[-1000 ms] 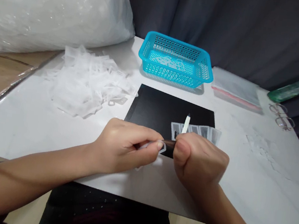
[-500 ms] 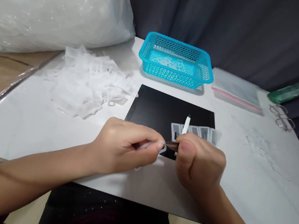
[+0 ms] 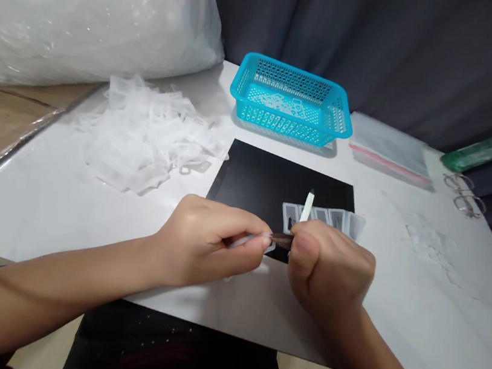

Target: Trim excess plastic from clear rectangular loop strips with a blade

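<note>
A small clear plastic pouch [image 3: 251, 241] sits pinched between my left hand's [image 3: 201, 245] thumb and fingertips, just above the near edge of the black mat [image 3: 256, 180]. My right hand [image 3: 330, 269] is fisted around a white pen-like tool [image 3: 306, 208], pressing a thin dark piece [image 3: 281, 239] against the pouch's mouth. A row of filled pouches [image 3: 332, 219] lies just beyond.

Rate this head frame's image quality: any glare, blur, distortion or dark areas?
Head view: sharp on both hands, left hand and right hand; soft glare on the clear plastic bag; wide-angle bending of the white table edges; dark curtain underexposed; soft shadow under the blue basket.
</note>
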`<state>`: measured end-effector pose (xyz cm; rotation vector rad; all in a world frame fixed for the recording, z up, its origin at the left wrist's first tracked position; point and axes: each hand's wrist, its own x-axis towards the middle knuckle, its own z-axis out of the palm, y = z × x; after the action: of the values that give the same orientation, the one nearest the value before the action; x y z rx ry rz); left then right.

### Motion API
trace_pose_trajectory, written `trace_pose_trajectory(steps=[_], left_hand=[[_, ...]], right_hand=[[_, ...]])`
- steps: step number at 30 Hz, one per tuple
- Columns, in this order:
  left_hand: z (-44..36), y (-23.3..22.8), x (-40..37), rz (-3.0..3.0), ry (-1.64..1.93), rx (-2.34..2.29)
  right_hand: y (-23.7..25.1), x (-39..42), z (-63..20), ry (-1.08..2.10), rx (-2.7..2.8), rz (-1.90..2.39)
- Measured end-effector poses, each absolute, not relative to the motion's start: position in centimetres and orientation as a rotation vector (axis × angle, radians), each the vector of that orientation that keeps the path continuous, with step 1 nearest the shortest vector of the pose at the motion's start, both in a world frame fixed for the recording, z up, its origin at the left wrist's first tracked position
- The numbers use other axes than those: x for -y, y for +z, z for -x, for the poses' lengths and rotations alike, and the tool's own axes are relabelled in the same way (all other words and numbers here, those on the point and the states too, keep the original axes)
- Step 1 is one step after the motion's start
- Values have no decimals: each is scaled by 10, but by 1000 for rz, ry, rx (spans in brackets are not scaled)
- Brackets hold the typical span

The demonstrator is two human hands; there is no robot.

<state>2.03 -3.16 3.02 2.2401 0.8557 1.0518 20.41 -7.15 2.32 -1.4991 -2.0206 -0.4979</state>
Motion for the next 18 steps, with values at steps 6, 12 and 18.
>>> trace_pose_trajectory(steps=[6, 12, 18], left_hand=[[-21, 30, 31, -2255, 1063, -863], [-20, 29, 31, -2229, 1034, -867], [-22, 31, 33, -2244, 1063, -869]], right_hand=[[25, 71, -202, -557, 2019, 1513], [28, 68, -200, -655, 2047, 1511], [27, 69, -207, -465, 1993, 1485]])
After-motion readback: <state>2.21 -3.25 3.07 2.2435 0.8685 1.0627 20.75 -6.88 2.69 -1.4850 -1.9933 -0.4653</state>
